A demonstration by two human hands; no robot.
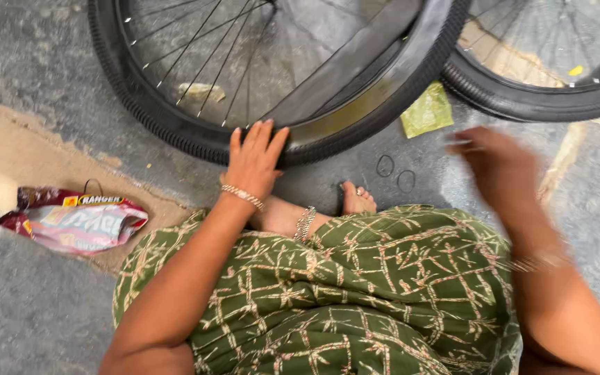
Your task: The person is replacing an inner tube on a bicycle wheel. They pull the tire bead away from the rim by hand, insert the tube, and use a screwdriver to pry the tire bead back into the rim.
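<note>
Bicycle wheel [272, 76]: black knobbly tyre on a dark rim, thin silver spokes fanning inward, lying flat on the ground at the top of the view, just ahead of the seated person's knees. A loose black strip, likely the inner tube [355, 59], runs diagonally across its right part.

Left hand [255, 161]: fingers spread and flat, palm down on the near edge of the tyre, gripping nothing; a beaded bracelet [243, 196] at the wrist.

Right hand [498, 167]: raised in the air to the right of the wheel, blurred; cannot tell how far open it is or whether it holds anything.

Second wheel [557, 83]: black tyre, top right, touching the first.

Ground: rough grey concrete with a sandy brown patch at the left. On it: a crumpled red and silver snack packet [74, 222] at the left, a green wrapper [426, 111] between the two tyres, two small black rubber rings [396, 173] near a bare foot [357, 200].

Lap: green patterned cloth [355, 292].
</note>
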